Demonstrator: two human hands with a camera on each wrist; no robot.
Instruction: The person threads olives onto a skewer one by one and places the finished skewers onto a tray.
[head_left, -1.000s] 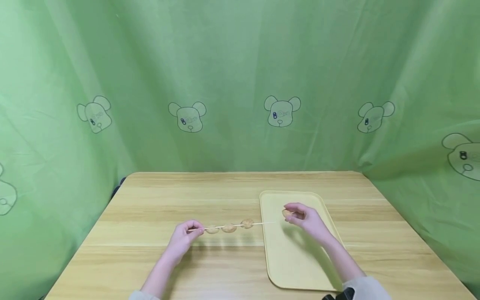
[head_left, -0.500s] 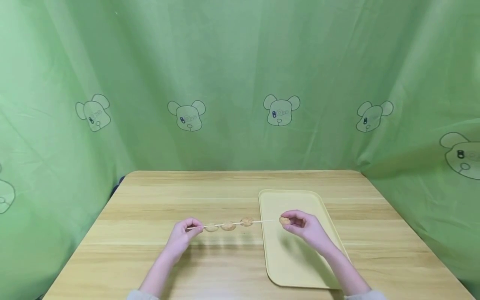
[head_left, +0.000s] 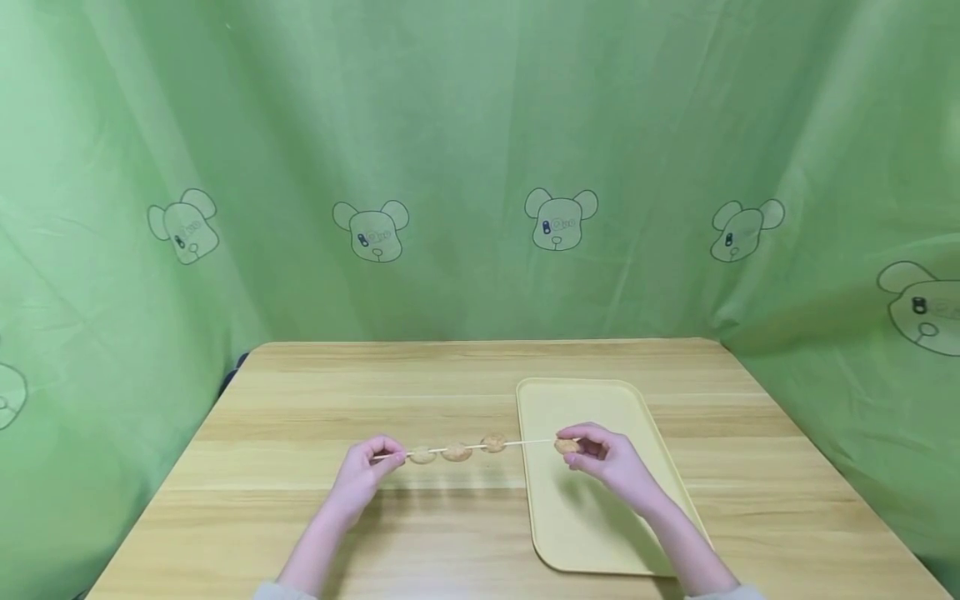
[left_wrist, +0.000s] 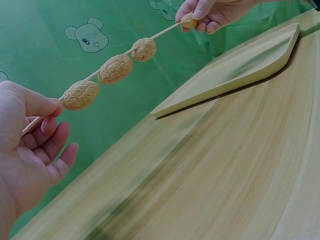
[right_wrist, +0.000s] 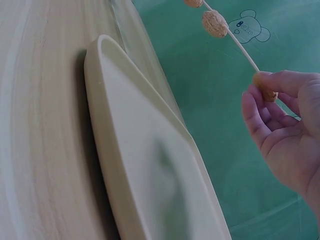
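My left hand (head_left: 363, 475) pinches a thin wooden skewer (left_wrist: 165, 31) near its left end and holds it roughly level above the table. Three brown, wrinkled, meatball-like balls (left_wrist: 115, 69) are threaded along it, the first close to my left fingertips. Between thumb and fingers, my right hand (head_left: 618, 467) pinches another such ball (right_wrist: 268, 94) over the tray. The skewer's right tip meets this ball; how deep it goes in is hidden by the ball and fingers.
A pale yellow rectangular tray (head_left: 592, 533) with a low rim lies on the wooden table (head_left: 450, 550), right of the middle. Green curtains (head_left: 465, 125) with bear-head prints hang behind the table and at both sides.
My right hand has moved down and slightly left, bringing its ball from apart to against the skewer's right tip. My left hand and the three threaded balls have hardly moved.
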